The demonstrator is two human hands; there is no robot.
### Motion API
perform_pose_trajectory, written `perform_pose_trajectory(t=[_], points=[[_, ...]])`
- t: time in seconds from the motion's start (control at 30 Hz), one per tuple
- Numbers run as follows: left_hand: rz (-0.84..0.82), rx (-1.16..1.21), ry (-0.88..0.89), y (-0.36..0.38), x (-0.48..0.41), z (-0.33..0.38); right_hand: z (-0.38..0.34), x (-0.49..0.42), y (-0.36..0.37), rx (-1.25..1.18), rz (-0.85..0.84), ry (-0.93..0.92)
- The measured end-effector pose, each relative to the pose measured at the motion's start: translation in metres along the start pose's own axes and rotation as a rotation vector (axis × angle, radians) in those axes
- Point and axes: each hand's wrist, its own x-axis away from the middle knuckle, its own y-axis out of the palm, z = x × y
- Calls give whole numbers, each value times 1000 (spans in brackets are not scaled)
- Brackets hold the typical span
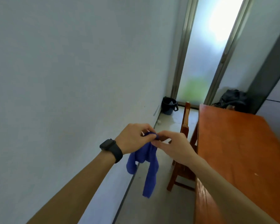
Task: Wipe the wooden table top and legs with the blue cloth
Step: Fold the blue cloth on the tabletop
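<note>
The left hand [132,138] and the right hand [174,147] meet in mid-air, fingertips almost touching. Both pinch the bunched top of the blue cloth [152,172] between thumb and curled fingers. The cloth is held off every surface and hangs straight down from the pinch, so its long axis runs vertically. Below the hands it splits into two drooping parts: a short fold below the left hand, and a longer strip whose free end points at the floor [152,210]. A dark watch [111,148] is strapped round the left wrist. Just beyond the right hand stands a wooden chair [185,125], pushed up against the near long edge of the desk [241,151]. The desk's orange-brown wooden top stretches away to the right of the right hand and passes under the right forearm. To the left of the left hand is a plain pale wall [63,62]. Far ahead of the hands, a dark bucket [169,105] sits on the floor in the corner by the wall, beside a tall frosted-glass door [205,54]. Something pale shows at the bucket's mouth, too small to identify. Beyond the far end of the desk, a dark bag [233,100] is slumped against the wall; whether it holds anything cannot be seen.
</note>
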Motion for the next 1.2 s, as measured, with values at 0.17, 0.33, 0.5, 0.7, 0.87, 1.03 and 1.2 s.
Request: perform_pose_trajectory(t=[0.17,0.33,0.5,0.7,0.87,1.03,1.2], points=[[123,-63,40,-19,-28,16,3,-22,-35,372,72,23],[212,-153,43,-32,-36,5,36,-14,-59,468,-35,137],[216,-233,43,-14,-34,-4,86,25,-72,475,13,263],[-105,-421,162,54,-22,6,116,114,-101,309,280,357],[-181,-335,329,118,-17,38,137,203,-131,362,363,460],[-269,16,293,171,-30,81,151,272,-165,380,471,577],[-378,241,194,215,-62,118,178,304,-210,337,482,632]])
